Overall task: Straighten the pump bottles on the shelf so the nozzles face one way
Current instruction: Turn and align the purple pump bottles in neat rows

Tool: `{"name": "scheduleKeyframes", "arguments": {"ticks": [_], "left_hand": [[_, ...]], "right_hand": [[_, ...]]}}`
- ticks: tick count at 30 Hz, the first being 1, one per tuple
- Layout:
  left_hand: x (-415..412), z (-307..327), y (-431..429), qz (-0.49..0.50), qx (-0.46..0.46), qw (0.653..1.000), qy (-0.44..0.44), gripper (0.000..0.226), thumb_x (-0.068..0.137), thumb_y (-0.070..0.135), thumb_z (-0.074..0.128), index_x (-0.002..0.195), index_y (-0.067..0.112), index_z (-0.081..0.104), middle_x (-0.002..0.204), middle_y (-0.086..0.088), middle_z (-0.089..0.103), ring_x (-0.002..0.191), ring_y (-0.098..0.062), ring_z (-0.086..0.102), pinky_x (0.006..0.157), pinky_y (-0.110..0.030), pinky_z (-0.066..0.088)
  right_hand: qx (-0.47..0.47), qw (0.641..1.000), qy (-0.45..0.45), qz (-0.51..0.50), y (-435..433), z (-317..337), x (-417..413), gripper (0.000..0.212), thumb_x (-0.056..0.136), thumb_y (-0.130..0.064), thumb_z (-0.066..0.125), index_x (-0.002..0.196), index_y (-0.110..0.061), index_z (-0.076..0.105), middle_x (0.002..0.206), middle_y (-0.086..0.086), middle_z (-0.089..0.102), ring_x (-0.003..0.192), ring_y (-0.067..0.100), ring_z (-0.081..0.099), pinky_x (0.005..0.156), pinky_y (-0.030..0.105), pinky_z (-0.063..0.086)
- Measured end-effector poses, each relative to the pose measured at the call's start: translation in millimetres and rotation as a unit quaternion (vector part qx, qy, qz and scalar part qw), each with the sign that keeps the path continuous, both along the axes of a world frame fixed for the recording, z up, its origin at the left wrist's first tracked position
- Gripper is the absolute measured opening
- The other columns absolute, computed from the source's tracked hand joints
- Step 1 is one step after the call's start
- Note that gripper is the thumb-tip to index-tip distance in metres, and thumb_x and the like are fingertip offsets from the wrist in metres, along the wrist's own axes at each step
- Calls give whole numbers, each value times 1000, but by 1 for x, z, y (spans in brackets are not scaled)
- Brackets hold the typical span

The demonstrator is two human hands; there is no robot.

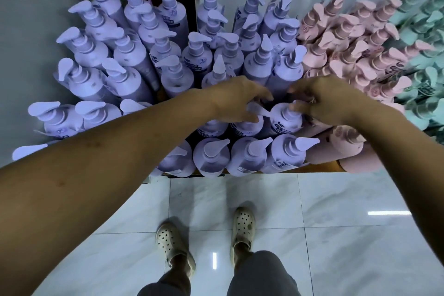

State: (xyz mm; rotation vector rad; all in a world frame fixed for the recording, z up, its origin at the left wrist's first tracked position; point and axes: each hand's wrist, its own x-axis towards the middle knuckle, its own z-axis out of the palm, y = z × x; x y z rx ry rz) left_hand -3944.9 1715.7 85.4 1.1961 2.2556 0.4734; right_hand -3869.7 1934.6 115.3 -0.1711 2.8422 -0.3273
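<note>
at left the purple pump bottles (129,55) on the shelf (324,168) point several ways. our left hand (236,100) pinches a purple nozzle (257,110) in the second row; beside it, our right hand (329,101) curls its fingers round the pump neck of a purple bottle (284,120). we judge a turn is in hand. next, that nozzle needs swinging rightward like the front row (252,154), gently, without knocking neighbours.

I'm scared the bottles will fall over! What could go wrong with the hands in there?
The bottles stand packed tight. As the left hand pinches a nozzle and the right hand grips a purple bottle at its pump, a twist could knock neighbours askew. The front-row bottles stand at the shelf edge under the forearms; a nudge might drop one onto the tiled floor.
</note>
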Motion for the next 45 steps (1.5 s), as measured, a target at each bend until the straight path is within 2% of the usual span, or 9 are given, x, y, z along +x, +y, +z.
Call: {"name": "scheduleKeyframes", "arguments": {"ticks": [3,8,13,21,32,35,38,42,45], "left_hand": [[2,-3,11,-63,-36,994,82,8,90,25,60,85,21,54,69,16,36,82,-14,42,72,-29,34],[2,0,15,-71,-35,992,95,19,90,17,55,74,22,46,66,11,38,75,-17,47,73,-35,43],[5,-5,21,-61,-49,988,134,26,95,30,54,79,10,56,64,9,37,73,-19,47,66,-30,34],[5,-8,15,-39,-24,992,121,26,91,33,60,77,18,45,74,7,38,77,-14,38,69,-28,29],[9,-9,13,-7,-7,993,121,26,93,35,56,101,10,58,98,-3,55,89,-19,49,72,-28,31],[9,-12,13,0,-10,992,122,24,93,35,55,96,11,55,99,-5,56,87,-19,49,71,-28,32],[9,-13,14,6,-10,994,111,27,93,37,55,105,12,58,101,-4,55,86,-17,47,71,-28,31],[10,-13,15,3,-4,993,119,30,93,38,53,111,13,58,104,-3,55,86,-15,43,72,-26,28],[10,-12,16,-6,-10,993,113,32,94,37,53,116,14,57,107,-4,55,96,-20,49,75,-27,30]], "right_hand": [[18,998,-63,-2,10,-10,12,38,87,-34,66,123,-23,60,84,5,56,93,32,59,77,32,42],[-17,1000,-15,6,9,-19,10,25,90,-22,64,115,-16,66,93,13,69,92,35,60,83,37,45],[-61,997,0,49,8,-22,9,25,91,-17,63,115,-13,68,116,7,67,107,29,58,93,29,42],[-83,995,-23,53,4,-29,1,25,94,-19,59,118,-14,63,110,13,62,109,30,52,97,40,40],[-86,993,-46,67,10,-25,3,22,92,-18,62,114,-15,65,111,10,63,105,27,55,94,34,41],[-86,993,-49,61,14,-25,0,32,90,-25,64,122,-21,62,114,5,61,104,22,55,93,30,40],[-116,993,10,-36,23,-32,15,44,93,-38,57,135,-26,50,109,0,56,92,14,51,84,23,37],[-202,919,205,-268,10,-63,64,34,100,-39,43,97,-12,63,81,4,65,75,19,57,67,29,39],[-250,886,236,-311,-5,-83,93,33,101,-38,40,98,-19,66,82,-3,66,78,10,57,70,26,42]]}}
